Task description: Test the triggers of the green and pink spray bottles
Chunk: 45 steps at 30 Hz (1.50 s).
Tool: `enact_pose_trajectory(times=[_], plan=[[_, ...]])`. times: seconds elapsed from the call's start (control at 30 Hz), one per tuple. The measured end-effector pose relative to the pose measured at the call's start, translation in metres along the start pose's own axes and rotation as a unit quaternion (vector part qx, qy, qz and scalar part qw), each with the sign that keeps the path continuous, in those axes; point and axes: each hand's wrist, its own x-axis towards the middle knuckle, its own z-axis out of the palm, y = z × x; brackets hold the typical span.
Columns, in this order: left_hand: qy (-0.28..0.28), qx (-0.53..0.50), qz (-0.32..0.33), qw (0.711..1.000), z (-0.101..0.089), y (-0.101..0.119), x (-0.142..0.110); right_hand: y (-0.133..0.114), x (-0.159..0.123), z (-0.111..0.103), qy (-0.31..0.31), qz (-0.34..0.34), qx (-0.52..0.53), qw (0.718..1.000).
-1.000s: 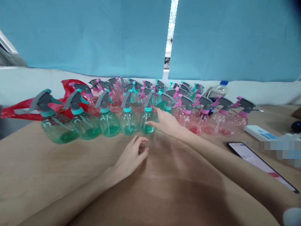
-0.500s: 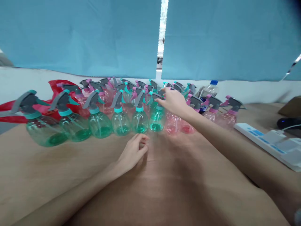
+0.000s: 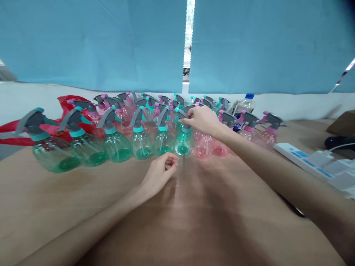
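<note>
My right hand point(image 3: 203, 120) is closed on the grey spray head of a green spray bottle point(image 3: 183, 142), which tilts a little so that its round base shows. The fingers partly hide the head. My left hand point(image 3: 161, 170) hovers low over the table in front of the row, holding nothing, with fingers loosely curled and thumb apart. Just behind it stands another green spray bottle point(image 3: 163, 142) with a turquoise collar. To the right of the gripped bottle is a pink spray bottle point(image 3: 203, 146), its top covered by my right hand.
More green bottles point(image 3: 116, 146) line the left front. Pink-collared bottles point(image 3: 266, 135) stand at right, with several more behind. A red plastic bag point(image 3: 66, 107) lies back left. A white power strip point(image 3: 302, 160), a blue-capped bottle point(image 3: 246, 105) and a black mouse point(image 3: 338, 142) are at right.
The green bottle in my right hand has shifted slightly up and tilted, showing more of its base. My right fingers have closed more around its head. My left hand has moved slightly up and right.
</note>
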Motion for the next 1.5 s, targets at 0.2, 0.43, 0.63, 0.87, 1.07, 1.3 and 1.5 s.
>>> enact_pose_trajectory(times=[0.2,0.43,0.63,0.87,1.07,1.3,1.5], plan=[[0.020,-0.016,0.001,1.000,0.001,0.007,0.003,0.003,-0.011,-0.006,-0.007,-0.006,-0.001,1.000],[0.027,-0.026,-0.005,0.999,0.008,0.008,0.005,0.007,-0.015,-0.006,0.004,-0.015,-0.020,1.000],[0.025,-0.034,-0.010,0.999,0.014,0.005,0.009,0.011,-0.016,-0.006,0.003,-0.004,-0.016,1.000],[0.054,-0.031,-0.019,0.998,0.018,0.002,0.013,0.009,-0.024,-0.010,0.002,-0.012,0.030,0.999],[0.064,0.036,0.017,0.997,0.021,0.013,0.020,-0.015,-0.045,-0.022,-0.053,0.021,0.075,0.996],[0.025,0.051,0.057,0.997,0.022,0.028,0.027,-0.009,-0.088,-0.026,-0.081,0.003,0.190,0.978],[-0.043,0.058,0.055,0.996,0.013,0.038,0.015,0.062,-0.157,-0.016,0.039,0.005,0.099,0.994]])
